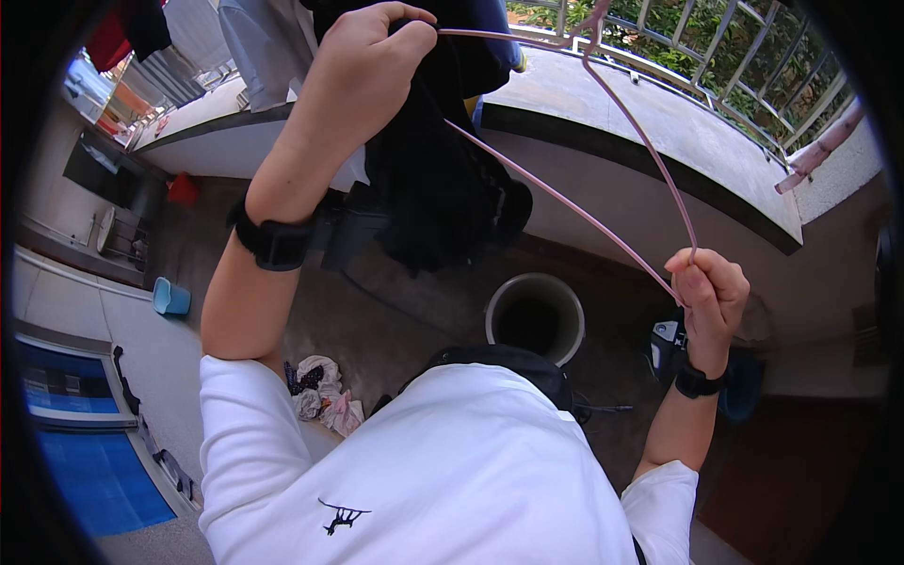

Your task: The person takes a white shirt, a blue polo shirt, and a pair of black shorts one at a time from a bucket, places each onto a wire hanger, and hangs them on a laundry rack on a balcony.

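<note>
A pink coated-wire clothes hanger (568, 203) spans the space between my hands, its hook end towards the top. My left hand (374, 60) is raised at upper centre, fingers closed on dark cloth where one arm of the hanger meets it. A black garment (438, 191) hangs below and behind that hand; the hanger's lower bar runs behind or into it. Further right and lower, my right hand (710, 296) pinches the hanger's other corner between thumb and fingers. How the cloth lies over the hanger's left end is partly hidden by my left hand.
A ledge (635, 120) with a metal railing (748, 67) runs along the upper right. Other laundry (265, 53) hangs upper left. On the floor stand a round bucket (535, 318), a blue bin (171, 296) and a red container (183, 189); crumpled clothes (328, 392) lie at lower left.
</note>
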The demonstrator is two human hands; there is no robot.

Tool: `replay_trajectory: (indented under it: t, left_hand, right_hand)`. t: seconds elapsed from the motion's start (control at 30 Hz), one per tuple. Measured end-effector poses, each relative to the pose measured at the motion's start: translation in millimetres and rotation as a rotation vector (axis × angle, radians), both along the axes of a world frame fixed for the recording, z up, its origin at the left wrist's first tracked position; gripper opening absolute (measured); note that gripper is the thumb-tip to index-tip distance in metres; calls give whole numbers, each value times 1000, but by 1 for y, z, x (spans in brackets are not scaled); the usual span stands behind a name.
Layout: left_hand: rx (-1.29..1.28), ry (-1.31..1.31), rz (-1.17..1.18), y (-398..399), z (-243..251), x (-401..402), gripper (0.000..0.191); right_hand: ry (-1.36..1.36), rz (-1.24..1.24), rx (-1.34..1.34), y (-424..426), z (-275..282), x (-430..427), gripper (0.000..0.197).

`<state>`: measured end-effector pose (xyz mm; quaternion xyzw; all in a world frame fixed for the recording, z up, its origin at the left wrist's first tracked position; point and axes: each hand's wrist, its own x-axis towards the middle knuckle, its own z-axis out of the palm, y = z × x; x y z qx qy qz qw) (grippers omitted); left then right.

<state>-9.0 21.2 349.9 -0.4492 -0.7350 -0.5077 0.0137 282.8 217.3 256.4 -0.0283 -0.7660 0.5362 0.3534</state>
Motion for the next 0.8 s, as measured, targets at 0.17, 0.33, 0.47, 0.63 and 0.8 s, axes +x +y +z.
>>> replay_trajectory:
  t: [0.17,0.33,0.47,0.63,0.8]
  left_hand:
    - [-174,284,-8,-2,8,9,29]
    - [-140,1071,281,11,-18,-10,22]
    - [-299,457,-241,34,-53,25,22]
    - [-116,202,-244,54,-48,13,22]
    - [75,29,-354,68,-45,0,23]
  right_hand:
    - [162,-89,-75,15,15,18,15]
    - [12,62,106,29,34,35,17]
    - [-324,175,118,17,35,-1,25]
    - [156,425,-537,47,-50,-13,85]
    - [-558,132,630,-4,-106,-23,54]
